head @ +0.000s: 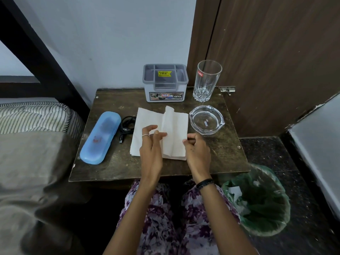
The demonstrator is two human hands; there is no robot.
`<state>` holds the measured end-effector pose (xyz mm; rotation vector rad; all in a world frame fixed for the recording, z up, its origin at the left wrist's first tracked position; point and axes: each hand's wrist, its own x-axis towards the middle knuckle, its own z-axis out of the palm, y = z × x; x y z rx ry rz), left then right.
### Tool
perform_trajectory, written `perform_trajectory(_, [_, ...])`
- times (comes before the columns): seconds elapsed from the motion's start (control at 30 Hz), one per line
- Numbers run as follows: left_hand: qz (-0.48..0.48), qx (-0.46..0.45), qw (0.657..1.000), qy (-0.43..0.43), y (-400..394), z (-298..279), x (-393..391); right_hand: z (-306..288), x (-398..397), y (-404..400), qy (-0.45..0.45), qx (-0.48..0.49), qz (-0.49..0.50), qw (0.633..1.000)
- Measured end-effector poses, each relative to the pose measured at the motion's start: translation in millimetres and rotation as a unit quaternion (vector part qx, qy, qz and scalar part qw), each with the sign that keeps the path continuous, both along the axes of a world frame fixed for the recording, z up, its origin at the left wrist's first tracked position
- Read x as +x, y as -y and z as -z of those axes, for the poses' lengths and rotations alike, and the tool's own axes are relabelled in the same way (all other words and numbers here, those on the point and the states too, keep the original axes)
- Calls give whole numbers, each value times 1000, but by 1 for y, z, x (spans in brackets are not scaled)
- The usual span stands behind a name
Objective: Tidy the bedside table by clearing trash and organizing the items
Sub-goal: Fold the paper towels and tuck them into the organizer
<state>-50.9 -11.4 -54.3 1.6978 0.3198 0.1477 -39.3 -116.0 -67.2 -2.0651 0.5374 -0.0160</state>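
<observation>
The bedside surface (114,168) carried a white tissue (147,126) at its middle, its right half folded up. The left hand (150,144) pinched the raised fold; the right hand (196,150) gripped the tissue's right edge. A blue case (100,138) lay left, a glass ashtray (207,119) right.
</observation>
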Motion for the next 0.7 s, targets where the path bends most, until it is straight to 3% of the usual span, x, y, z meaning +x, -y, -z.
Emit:
perform_trajectory(0.13, [-52, -56, 996, -52, -4, 5, 13, 1, 2, 1, 2, 5, -5, 1000])
perform_trajectory(0.27, [13, -68, 989, -133, -2, 5, 24, 1, 0, 3, 11, 13, -16, 1000])
perform_trajectory(0.4, [30, -62, 989, -128, 0, 2, 26, 4, 0, 3, 41, 56, 1, 998])
perform_trajectory(0.57, [47, -147, 979, -134, -2, -7, 22, -6, -4, 3, 99, 184, 22, 978])
perform_trajectory(0.7, [62, -183, 973, -125, -2, -12, 20, -16, 0, 7, 93, 232, -22, 968])
